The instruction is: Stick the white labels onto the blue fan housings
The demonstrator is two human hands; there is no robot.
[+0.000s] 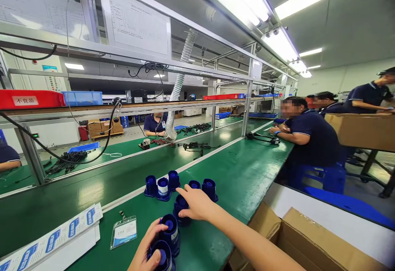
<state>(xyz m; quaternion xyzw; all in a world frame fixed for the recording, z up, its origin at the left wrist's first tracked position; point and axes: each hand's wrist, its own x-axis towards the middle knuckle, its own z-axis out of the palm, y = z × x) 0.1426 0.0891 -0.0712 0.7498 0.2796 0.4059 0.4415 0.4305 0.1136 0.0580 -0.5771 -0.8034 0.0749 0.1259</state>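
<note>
The left hand (146, 246) grasps two blue fittings (175, 237); the right hand (199, 206) spans a third fitting (179, 203), its grip unclear.

The cylinders (209, 187) are dark blue, the bench (228, 207) is green, the printed sheets (61, 236) are white with repeating blue blocks, and the cardboard box (308, 230) is brown.

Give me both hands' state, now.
Left hand: curled against two blue, cylindrical, plastic-looking parts; firm grip cannot be told.
Right hand: partly open around another blue cylindrical part; grip cannot be told.
</note>
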